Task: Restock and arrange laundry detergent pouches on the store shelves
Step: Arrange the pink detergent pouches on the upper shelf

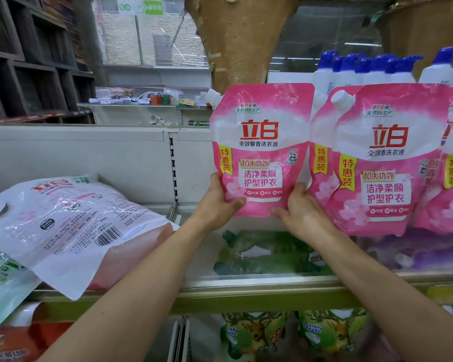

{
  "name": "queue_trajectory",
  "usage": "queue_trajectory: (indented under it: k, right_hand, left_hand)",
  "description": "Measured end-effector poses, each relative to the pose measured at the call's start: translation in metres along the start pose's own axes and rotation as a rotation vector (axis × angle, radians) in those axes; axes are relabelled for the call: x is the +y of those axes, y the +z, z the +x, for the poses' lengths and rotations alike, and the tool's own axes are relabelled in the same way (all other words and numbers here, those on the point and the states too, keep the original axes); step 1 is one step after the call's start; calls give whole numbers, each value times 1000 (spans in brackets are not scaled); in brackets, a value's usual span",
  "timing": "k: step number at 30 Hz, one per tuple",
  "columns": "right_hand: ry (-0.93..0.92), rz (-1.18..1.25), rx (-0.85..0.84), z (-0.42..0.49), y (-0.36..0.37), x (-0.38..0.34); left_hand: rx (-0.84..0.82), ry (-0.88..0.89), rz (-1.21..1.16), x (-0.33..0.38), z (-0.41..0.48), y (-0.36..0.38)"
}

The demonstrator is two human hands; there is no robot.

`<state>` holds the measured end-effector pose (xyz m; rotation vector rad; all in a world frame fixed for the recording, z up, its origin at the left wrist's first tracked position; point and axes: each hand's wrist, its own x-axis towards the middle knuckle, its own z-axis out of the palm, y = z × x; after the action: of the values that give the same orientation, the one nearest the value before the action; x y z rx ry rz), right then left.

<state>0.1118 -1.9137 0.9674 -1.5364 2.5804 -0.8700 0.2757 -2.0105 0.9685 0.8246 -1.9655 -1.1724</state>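
Note:
A pink detergent pouch (262, 150) with a white corner spout stands upright over the white shelf (194, 257). My left hand (220, 202) grips its lower left edge and my right hand (302, 210) grips its lower right corner. Just to its right, a row of matching pink pouches (385, 163) stands upright, overlapping one another. A larger pouch (71, 223) lies flat on its face at the left end of the shelf, its white back with a barcode turned up.
White bottles with blue caps (364, 69) stand behind the pink row. Green pouches (259, 257) and purple pouches (413, 254) show through the clear shelf guard. More green pouches (254, 335) hang on the level below. A brown pillar (241, 40) rises behind the shelf.

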Motion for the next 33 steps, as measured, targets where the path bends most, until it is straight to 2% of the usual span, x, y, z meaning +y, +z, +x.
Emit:
queue_trajectory:
  k: [4, 10, 15, 24, 33]
  right_hand:
    - [-51, -75, 47, -5, 0, 2]
    - [-248, -184, 144, -12, -2, 4]
    - [-382, -99, 58, -20, -7, -6]
    - [-488, -22, -19, -28, -11, -10]
    - [-616, 150, -80, -42, -2, -40]
  left_hand:
    - [9, 23, 54, 2, -2, -1]
    - [91, 91, 116, 4, -7, 0]
    - [185, 106, 158, 7, -13, -3]
    - [285, 92, 213, 17, -31, -6]
    - [254, 68, 258, 25, -58, -19]
